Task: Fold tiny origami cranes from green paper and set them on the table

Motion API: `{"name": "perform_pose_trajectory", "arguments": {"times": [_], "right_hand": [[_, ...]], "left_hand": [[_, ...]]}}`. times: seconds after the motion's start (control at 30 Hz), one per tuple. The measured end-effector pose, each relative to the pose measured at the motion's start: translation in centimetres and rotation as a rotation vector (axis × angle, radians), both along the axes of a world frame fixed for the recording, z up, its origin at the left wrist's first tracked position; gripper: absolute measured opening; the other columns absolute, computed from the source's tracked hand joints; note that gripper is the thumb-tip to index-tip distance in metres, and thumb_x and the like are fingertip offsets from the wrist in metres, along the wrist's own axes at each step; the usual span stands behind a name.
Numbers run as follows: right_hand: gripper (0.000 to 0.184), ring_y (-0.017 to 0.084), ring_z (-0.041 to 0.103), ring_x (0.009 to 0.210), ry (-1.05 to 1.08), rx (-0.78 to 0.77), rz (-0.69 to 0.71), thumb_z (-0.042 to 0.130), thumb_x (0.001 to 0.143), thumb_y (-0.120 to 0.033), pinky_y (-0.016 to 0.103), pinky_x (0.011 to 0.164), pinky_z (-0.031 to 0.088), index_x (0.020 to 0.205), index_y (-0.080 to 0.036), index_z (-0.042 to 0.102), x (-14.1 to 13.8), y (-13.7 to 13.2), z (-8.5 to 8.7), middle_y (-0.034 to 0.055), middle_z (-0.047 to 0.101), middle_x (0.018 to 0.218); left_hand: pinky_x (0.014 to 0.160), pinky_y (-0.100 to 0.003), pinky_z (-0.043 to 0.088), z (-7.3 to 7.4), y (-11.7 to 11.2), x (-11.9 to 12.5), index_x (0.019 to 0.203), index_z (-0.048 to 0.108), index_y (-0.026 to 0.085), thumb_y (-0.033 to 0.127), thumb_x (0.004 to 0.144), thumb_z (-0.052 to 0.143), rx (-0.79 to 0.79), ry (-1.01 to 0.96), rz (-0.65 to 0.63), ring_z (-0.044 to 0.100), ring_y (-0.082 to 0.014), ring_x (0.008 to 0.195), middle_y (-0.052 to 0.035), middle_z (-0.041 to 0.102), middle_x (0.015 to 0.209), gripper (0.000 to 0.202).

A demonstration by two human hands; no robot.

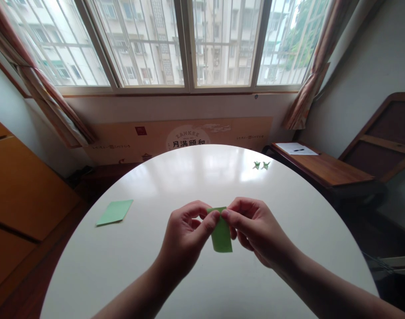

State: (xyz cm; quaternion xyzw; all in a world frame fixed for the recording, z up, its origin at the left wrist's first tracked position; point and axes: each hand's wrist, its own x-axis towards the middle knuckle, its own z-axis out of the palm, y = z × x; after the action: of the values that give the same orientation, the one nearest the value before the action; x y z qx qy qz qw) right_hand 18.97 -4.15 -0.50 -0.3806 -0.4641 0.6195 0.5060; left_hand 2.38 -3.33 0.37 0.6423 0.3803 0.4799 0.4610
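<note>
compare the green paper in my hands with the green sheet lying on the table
The held paper is pinched at its top edge by the left hand and right hand, hanging above the table; the flat sheet lies untouched on it. The held paper is a narrow strip, deeper green; the flat sheet looks wider, paler. Both are green paper.

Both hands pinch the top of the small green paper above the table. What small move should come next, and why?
Probably run the fingertips along the top edge to sharpen the crease. The left hand and right hand both pinch the upper edge of the green paper, held above the table, while its lower part hangs free, so the work seems to be there.
</note>
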Motion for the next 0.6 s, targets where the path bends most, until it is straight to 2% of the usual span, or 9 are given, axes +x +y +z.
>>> {"name": "perform_pose_trajectory", "arguments": {"times": [0.3,0.47,0.6], "right_hand": [[0.021,0.001,0.029,0.040,-0.003,0.061,0.003,0.080,0.080,-0.036,0.018,0.036,0.015,0.076,-0.017,0.072,-0.01,-0.08,0.01,-0.0043,0.057,0.056],[0.024,0.003,0.032,0.043,-0.006,0.080,-0.007,0.080,0.080,-0.035,0.019,0.039,0.018,0.069,-0.016,0.069,-0.07,0.13,-0.10,-0.0040,0.057,0.057],[0.027,0.003,0.027,0.042,-0.002,0.078,0.004,0.080,0.080,-0.036,0.020,0.039,0.016,0.067,-0.016,0.067,-0.10,0.16,-0.20,-0.0055,0.051,0.053]], "left_hand": [[0.048,-0.019,0.042,0.35,-0.04,0.01,0.067,0.070,0.013,0.036,0.084,0.068,-0.042,-0.006,0.049,0.052,-0.0101,0.053,-0.0007,0.061,0.059,0.029],[0.047,-0.019,0.043,0.58,0.22,-0.25,0.072,0.072,0.013,0.035,0.079,0.074,-0.065,0.021,0.063,0.053,-0.0104,0.054,-0.0013,0.064,0.063,0.023],[0.046,-0.019,0.043,0.81,0.18,-0.23,0.072,0.073,0.013,0.034,0.079,0.073,-0.071,0.034,0.064,0.052,-0.0097,0.052,-0.0009,0.064,0.061,0.022]]}}
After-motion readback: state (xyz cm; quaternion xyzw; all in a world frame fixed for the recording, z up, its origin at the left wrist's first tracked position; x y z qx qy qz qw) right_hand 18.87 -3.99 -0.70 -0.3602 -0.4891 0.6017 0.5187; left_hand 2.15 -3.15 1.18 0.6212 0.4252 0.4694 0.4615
